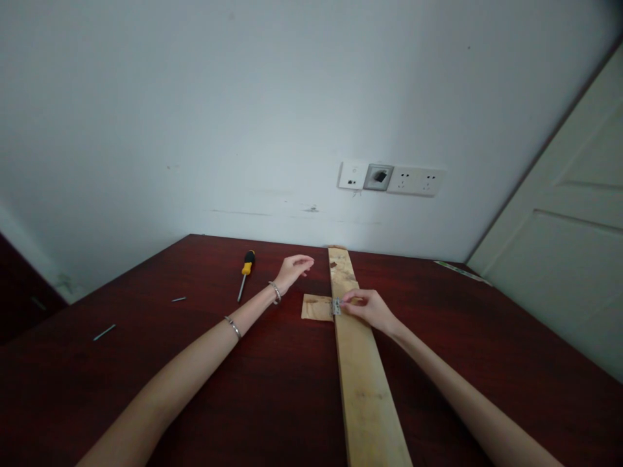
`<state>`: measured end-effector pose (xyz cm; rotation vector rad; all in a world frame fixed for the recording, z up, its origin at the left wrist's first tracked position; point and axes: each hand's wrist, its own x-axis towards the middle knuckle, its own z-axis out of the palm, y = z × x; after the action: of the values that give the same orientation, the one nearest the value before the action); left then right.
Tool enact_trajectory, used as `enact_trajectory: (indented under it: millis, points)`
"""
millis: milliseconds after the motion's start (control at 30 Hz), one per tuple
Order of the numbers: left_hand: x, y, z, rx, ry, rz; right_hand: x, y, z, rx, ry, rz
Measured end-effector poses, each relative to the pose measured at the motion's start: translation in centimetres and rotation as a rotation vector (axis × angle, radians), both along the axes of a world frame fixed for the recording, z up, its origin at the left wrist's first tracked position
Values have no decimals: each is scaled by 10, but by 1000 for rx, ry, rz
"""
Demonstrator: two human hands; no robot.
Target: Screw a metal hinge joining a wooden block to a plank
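Observation:
A long pale wooden plank (pixel 363 370) lies on the dark red table (pixel 272 389), running from the near edge to the wall. A small square wood piece (pixel 315 307) sits against its left side, joined by a small metal hinge (pixel 335 306). My right hand (pixel 370 308) rests on the plank with its fingers curled and fingertips pressing at the hinge. My left hand (pixel 292 269) hovers above the table left of the plank, fingers loosely curled, holding nothing I can see. Two bracelets ring that left forearm.
A yellow-and-black handled screwdriver (pixel 246 272) lies left of my left hand. Two loose screws (pixel 178 299) (pixel 104 332) lie farther left on the table. On the wall behind are sockets and a switch (pixel 392 178). A pale door (pixel 569 246) stands at right.

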<state>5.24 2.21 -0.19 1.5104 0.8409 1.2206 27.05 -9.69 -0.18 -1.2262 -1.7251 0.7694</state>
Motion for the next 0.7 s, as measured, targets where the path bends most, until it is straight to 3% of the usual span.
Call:
enact_trajectory:
  millis: [333,700]
  points:
    - [1,-3,-1,-14,8,-26,4,6,-10,-2,-94,65]
    - [0,-2,-2,-75,-10,-7,5,4,-8,48,-172,136]
